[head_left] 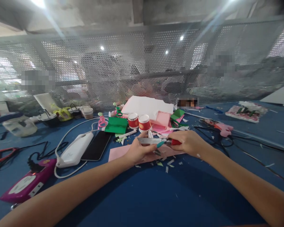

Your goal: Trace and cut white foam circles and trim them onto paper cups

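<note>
Scissors (148,141) with a red handle are in my right hand (188,143), whose fingers wrap round the handle. The metal blades point left and lie across the fingers of my left hand (138,151). That hand is closed, its thumb with a teal nail pressed near the blades. A small white looped piece (150,134) sticks up at its fingertips; its lower part is hidden. Under both hands a pink paper sheet (119,153) lies on the blue table (142,195), with paper scraps (167,169) scattered at its near edge.
Two red-and-white cups (144,123), folded green paper (115,125) and white sheets (148,105) stand or lie beyond my hands. To the left are a phone (97,145), a white power bank (77,149) and a purple power strip (29,183). A pink glue gun (223,128) lies right.
</note>
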`<state>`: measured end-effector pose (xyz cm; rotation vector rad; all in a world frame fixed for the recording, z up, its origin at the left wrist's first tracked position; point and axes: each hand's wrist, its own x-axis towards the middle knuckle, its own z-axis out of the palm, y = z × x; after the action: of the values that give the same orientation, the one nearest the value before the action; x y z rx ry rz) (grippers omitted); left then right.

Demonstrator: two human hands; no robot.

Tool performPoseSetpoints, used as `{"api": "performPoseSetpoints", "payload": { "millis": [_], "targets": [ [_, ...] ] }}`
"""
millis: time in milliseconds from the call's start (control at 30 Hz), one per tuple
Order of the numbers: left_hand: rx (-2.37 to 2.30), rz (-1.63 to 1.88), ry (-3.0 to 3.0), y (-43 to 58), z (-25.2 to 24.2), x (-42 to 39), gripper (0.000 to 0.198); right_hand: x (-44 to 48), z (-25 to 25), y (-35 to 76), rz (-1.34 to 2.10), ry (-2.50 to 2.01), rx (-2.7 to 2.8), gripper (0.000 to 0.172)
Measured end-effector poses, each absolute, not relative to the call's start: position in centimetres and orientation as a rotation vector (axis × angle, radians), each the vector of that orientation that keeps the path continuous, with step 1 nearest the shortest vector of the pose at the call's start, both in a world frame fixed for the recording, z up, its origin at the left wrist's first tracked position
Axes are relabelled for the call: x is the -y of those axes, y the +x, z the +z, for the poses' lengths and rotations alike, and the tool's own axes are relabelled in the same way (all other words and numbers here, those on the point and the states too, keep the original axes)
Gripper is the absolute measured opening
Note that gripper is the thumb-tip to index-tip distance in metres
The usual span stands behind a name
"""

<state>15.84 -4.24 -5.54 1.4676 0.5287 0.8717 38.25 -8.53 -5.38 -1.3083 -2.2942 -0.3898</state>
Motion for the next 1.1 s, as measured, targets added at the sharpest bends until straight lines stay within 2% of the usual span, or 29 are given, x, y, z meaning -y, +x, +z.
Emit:
{"api": "performPoseSetpoints", "payload": {
  "millis": [133,300,567,833,1100],
  "targets": [
    [-0.528,0.865,1.451,16.0,-5.5,4.3,0.055,8.5,-5.4,38.5,-0.387,-1.340,2.305,0.009],
    [-0.507,0.870,1.574,16.1,-5.5,4.4,0.043,8.8,-5.0,37.6,-0.400,-1.370,2.319,0.012],
    [-0.515,0.790,1.589,15.6,-6.0,4.3,0.054,9.0,-4.5,37.4,-0.204,-1.369,2.315,0.018],
    [-0.535,0.819,1.696,15.7,-5.8,3.9,0.057,9.0,-4.4,38.1,-0.104,-1.373,2.357,0.016],
    [-0.558,0.855,1.816,15.7,-5.2,4.2,0.056,9.1,-4.4,37.3,-0.259,-1.394,2.357,0.014]
  ]
}}
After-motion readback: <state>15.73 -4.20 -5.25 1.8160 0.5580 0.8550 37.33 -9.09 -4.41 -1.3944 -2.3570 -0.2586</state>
